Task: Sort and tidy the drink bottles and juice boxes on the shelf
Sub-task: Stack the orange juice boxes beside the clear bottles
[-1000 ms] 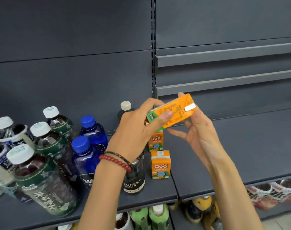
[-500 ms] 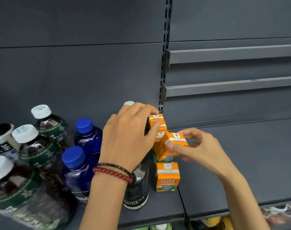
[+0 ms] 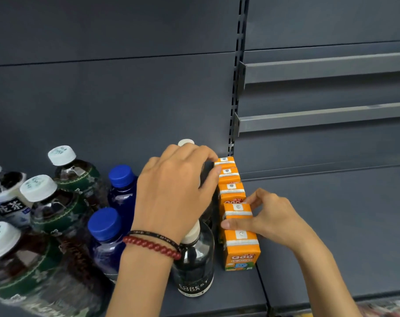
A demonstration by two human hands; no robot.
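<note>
Several orange juice boxes stand in one line running from the shelf's back wall to the front, the frontmost point(image 3: 241, 247) showing its label. My right hand point(image 3: 271, 217) pinches the second box from the front point(image 3: 237, 210), thumb at its front left corner and fingers on its right side. My left hand point(image 3: 176, 191) reaches over the dark bottles, and its fingertips touch the left side of the two rearmost boxes point(image 3: 226, 168). A dark glass soda bottle point(image 3: 194, 266) stands just left of the row, partly hidden by my left wrist.
Two blue-capped bottles point(image 3: 105, 224) and several white-capped tea bottles point(image 3: 38, 187) crowd the left of the shelf. A second soda cap point(image 3: 186, 142) shows behind my left hand. The right shelf board point(image 3: 343, 225) is bare. Two grey rails point(image 3: 320, 120) jut from the back wall.
The orange box went from held up in both hands down into the row, where it stands upright. My left hand moved to the rear boxes. The camera came closer.
</note>
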